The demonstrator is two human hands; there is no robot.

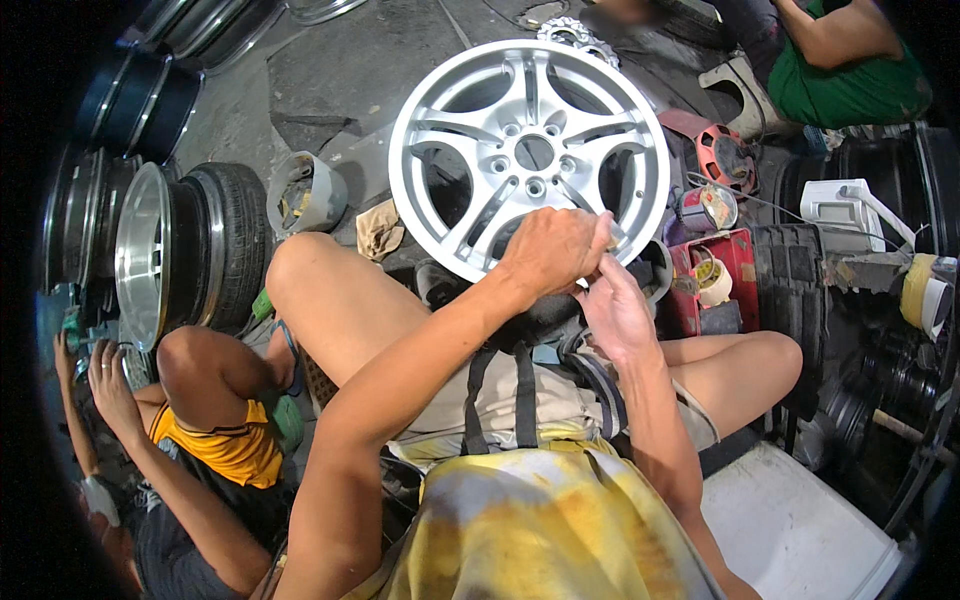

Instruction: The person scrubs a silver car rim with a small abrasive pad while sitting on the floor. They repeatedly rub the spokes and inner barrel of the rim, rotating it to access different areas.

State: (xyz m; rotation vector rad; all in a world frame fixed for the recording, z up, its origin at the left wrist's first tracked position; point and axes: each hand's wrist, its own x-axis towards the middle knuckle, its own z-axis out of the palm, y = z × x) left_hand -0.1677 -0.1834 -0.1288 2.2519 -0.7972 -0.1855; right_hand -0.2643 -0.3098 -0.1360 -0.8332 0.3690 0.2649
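A silver alloy wheel rim [478,170] lies face up in front of me, with paired spokes and a ring of bolt holes round its hub. My left hand [555,250] is curled at the rim's near edge, its fingers closed and mostly hidden from view. Just below and to the right, my right hand [617,308] meets it, fingers and thumb drawn together. A small pale bit shows between the two hands, too little to name. Whether either hand touches the rim, I cannot tell.
A grey bucket [325,195] and a crumpled tan cloth [380,230] are left of the rim. Tyres and rims [235,230] stand further left, near a person in orange shorts [225,440]. On the right are a tin [707,210] and a red container [745,265]. Another person in green [860,70] sits far right.
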